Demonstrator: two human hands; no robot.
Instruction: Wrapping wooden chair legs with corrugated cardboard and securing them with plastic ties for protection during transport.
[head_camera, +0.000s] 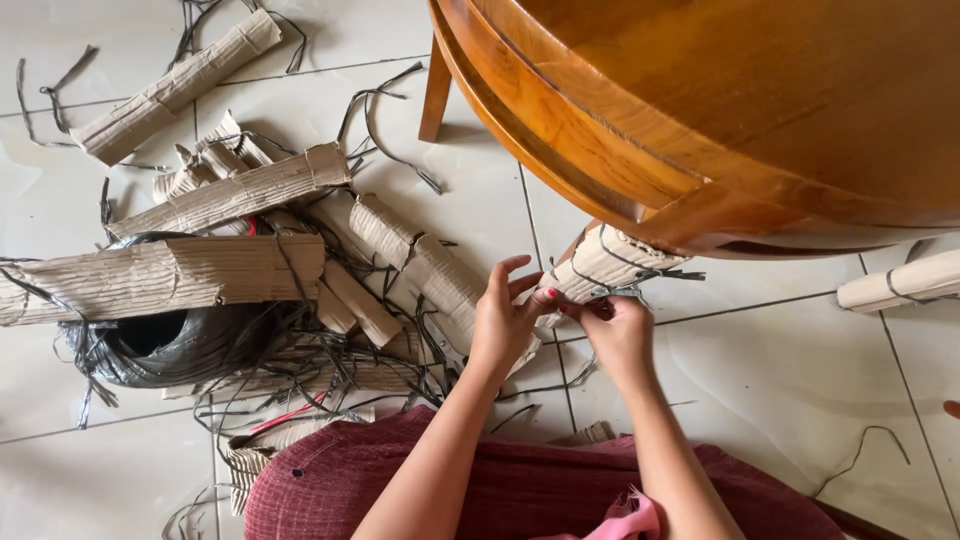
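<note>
A round wooden table (720, 100) fills the upper right. One of its legs is wrapped in corrugated cardboard (610, 262) tied with thin black strapping (655, 268). My left hand (505, 320) has its fingers spread and touches the lower end of that wrap with its fingertips. Close beside it, my right hand (618, 325) pinches the strapping and the cardboard at the wrap's underside. Both forearms reach up from my dark red clothing (520, 480).
A heap of torn cardboard wrappings (240, 270) and loose black straps lies on the white tiled floor at left, with a black coil of strapping (160, 345) in it. Another wrapped piece (900, 282) lies at right. A bare table leg (436, 90) stands at top centre.
</note>
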